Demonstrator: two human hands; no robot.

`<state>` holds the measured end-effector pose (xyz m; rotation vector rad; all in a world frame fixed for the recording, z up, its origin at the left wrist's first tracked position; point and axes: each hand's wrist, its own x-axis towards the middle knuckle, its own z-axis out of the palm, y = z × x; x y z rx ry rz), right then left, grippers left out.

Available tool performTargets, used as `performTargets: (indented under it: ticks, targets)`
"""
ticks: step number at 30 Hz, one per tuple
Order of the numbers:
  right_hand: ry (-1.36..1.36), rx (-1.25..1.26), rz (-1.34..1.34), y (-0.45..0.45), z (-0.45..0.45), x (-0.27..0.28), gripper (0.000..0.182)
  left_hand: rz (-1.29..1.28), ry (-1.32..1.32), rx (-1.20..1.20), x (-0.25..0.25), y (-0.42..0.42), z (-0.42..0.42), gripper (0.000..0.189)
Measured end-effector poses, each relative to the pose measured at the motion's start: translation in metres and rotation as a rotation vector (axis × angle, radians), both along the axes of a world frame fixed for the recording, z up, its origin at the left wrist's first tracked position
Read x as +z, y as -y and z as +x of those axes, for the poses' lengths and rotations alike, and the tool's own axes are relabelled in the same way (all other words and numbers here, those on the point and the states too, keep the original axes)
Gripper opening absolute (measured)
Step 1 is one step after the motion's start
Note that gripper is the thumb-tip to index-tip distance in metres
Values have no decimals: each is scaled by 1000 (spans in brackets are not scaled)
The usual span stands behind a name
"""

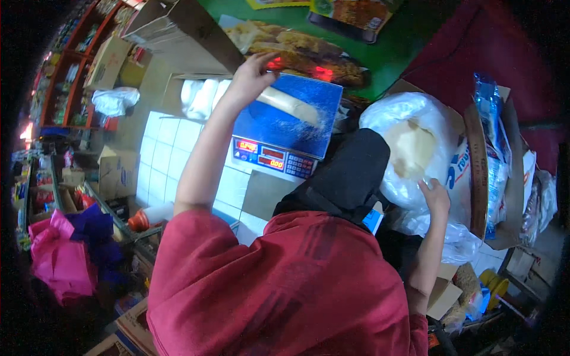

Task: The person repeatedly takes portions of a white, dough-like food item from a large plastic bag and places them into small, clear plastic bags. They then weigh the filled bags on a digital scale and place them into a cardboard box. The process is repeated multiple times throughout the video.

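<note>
A blue digital scale (327, 91) with lit red digits stands before me, fine white powder scattered on its plate. On the plate lies a long, narrow clear bag (294, 107) filled with pale powder. My left hand (254, 76) is over the scale's upper left corner, thumb and fingers apart, and covers the bag's far end. To the right, a large white plastic sack (372, 118) gapes around pale powder (416, 147). At the sack's lower rim, my right hand (435, 196) has its thumb and fingers on the plastic.
Rolled white bags (200, 98) lie in a box left of the scale. A tall cardboard box (191, 40) stands behind them. Another carton (478, 173) with blue packets (494, 178) flanks the sack. White tiles (164, 151) show at left. My knee (352, 169) lies between scale and sack.
</note>
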<state>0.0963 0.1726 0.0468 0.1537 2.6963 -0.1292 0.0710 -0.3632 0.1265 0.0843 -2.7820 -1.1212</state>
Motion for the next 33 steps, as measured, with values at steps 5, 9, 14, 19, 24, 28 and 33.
performTargets:
  ticks: [5,9,14,19,24,28,33]
  targets:
    - [-158,-167,-228,-3,16,-3,62,11,-29,30,9,23,20,48]
    - [-126,-168,-245,-19,17,-43,60,7,41,18,-11,17,26,46]
    - [-212,-162,-171,4,18,-36,60,-81,145,-41,-41,-1,26,43]
    - [-142,-95,-98,14,-6,-45,56,-255,69,-71,-67,-80,12,33]
    - [-77,-111,-31,32,-32,-65,46,-508,79,-137,-83,-131,9,30]
    - [-84,-53,54,25,-50,-90,40,-462,134,-199,-98,-125,5,18]
    - [4,-54,93,34,-70,-114,31,-299,2,-274,-85,-116,14,20]
